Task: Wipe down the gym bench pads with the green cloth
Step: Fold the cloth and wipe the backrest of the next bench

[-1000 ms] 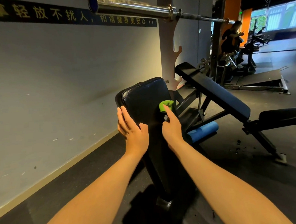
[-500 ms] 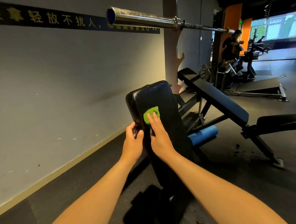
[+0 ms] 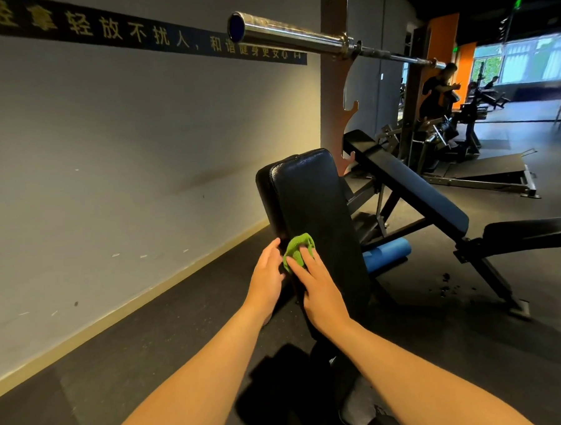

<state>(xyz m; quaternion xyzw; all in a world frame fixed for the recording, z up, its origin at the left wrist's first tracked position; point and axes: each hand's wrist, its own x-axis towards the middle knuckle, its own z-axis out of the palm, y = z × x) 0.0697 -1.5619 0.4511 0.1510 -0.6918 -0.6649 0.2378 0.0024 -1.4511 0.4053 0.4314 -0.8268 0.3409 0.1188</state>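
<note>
Now your right hand (image 3: 322, 288) presses the green cloth (image 3: 299, 248) with flat fingers against the bench pad (image 3: 307, 194) near its lower left edge, left hand (image 3: 266, 273) resting loose beside it; the cloth looks limp, so pin it under your palm.

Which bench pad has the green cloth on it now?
The steep black pad nearest the wall, where the right hand presses the green cloth. The long inclined pad and the seat pad beyond are untouched.
</note>
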